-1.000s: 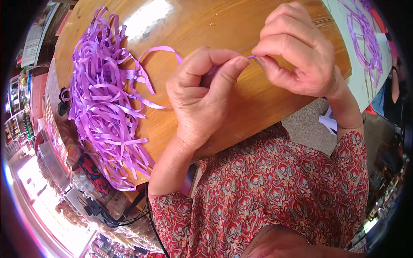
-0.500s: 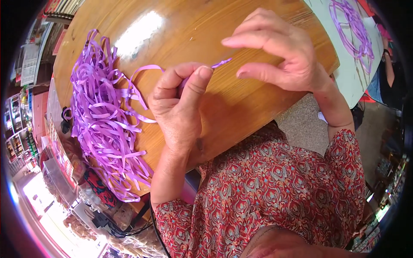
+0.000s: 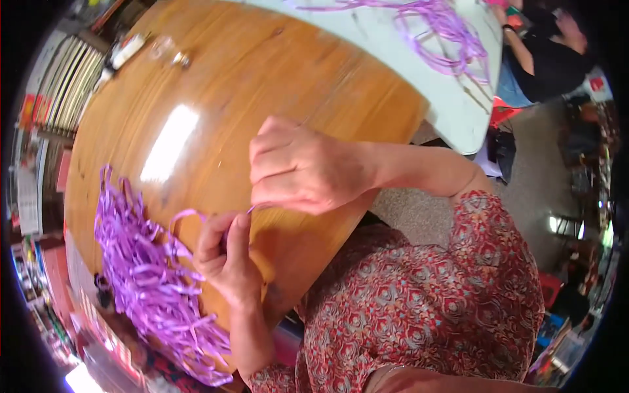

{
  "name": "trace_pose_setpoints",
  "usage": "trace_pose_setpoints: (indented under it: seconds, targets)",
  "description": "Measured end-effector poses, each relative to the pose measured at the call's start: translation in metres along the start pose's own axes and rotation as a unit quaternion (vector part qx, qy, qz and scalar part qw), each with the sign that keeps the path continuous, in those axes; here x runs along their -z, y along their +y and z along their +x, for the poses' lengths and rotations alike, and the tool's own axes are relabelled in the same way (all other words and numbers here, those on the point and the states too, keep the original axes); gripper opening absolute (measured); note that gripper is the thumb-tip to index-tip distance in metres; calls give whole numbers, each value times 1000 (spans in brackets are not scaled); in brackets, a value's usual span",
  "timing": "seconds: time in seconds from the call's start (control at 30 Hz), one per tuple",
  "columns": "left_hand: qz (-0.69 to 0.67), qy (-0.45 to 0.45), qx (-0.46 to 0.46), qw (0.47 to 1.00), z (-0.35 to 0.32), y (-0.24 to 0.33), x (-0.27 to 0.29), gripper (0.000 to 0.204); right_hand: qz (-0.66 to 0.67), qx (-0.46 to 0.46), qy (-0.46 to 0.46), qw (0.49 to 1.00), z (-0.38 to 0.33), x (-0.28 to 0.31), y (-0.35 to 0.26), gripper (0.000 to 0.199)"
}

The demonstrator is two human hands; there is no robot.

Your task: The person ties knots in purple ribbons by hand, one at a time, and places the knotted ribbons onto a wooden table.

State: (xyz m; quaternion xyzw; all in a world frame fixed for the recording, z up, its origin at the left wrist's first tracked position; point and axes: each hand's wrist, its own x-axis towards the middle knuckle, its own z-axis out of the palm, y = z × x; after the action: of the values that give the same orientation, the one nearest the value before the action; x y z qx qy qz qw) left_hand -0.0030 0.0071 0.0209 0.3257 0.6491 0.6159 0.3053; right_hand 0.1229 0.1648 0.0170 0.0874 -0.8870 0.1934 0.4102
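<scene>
My left hand is closed, pinching a purple ribbon between thumb and bent fingers. A thin end of this ribbon pokes out past the thumb tip. Just beyond it, my right hand is curled with its back upward, and the ribbon's end runs in under its fingers. The right fingertips are hidden beneath the hand. On the left side of the wooden table lies a tangled heap of purple ribbon, from which a loop leads to my left hand.
Beyond the wooden table stands a pale table with a loose coil of purple ribbon. Another person is at its far right. A small bottle and stacked books or boards are at the upper left.
My right hand was open and apart from the ribbon's end; now it has closed over it. The view has shifted, bringing more of the table's far side into sight.
</scene>
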Motion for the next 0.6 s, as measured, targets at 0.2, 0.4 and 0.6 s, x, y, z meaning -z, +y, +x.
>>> trace_pose_setpoints:
  seconds: [0.2, 0.4, 0.6]
  targets:
    - [25, -108, -12, 994, 8, 7, 8, 5, 61, -93, 25, 993, 5, 26, 1, 9]
    - [108, -84, -66, 988, 14, 22, 41, 7, 285, -275, 294, 870, 22, 66, 16, 10]
    - [155, -27, -46, 986, 17, 22, 72, 6, 408, -304, 453, 732, -8, 87, 55, 5]
